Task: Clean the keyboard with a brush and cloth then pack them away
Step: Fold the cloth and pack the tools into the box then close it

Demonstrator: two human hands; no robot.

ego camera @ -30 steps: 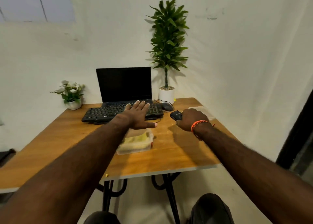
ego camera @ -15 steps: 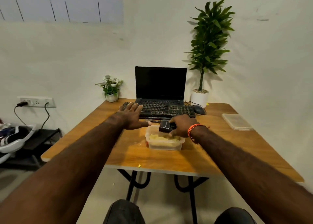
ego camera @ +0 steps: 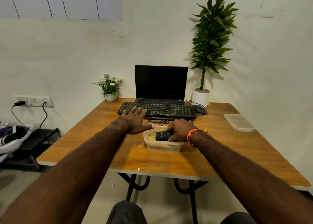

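The right hand (ego camera: 180,130) is curling its fingers (ego camera: 171,132) over a small black block-shaped brush (ego camera: 162,136), gripping it at its right end and holding it in the open mouth of a clear plastic container (ego camera: 163,146). Just under the fingers, inside that rectangular tub, a yellow cloth (ego camera: 152,138) is lying crumpled against the left wall; the brush is sitting on top of it, its smooth black face turned up with a faint pale mark on it. An orange cord bracelet (ego camera: 193,135) is circling the wrist behind the hand.

The left hand (ego camera: 135,120) is lying flat with its fingers (ego camera: 135,109) straight and slightly spread, the tips resting on the near left edge of the black keyboard (ego camera: 160,109), the thumb pointing right toward the container's rim. It is holding nothing.

Just beyond the right hand's knuckles a thin black cable (ego camera: 156,121) is looping on the table, and past it the keyboard is stretching across in front of an open black laptop (ego camera: 160,83). A dark rounded mouse (ego camera: 200,109) is sitting right of the keyboard. Well to the right of the right hand, the container's flat translucent lid (ego camera: 238,122) is lying on the wooden table (ego camera: 84,144), whose top is showing a warm grained finish with a pale edge. Far from the fingers, a small flower pot (ego camera: 111,88) and a tall leafy plant (ego camera: 210,42) in a white pot are standing against the wall.
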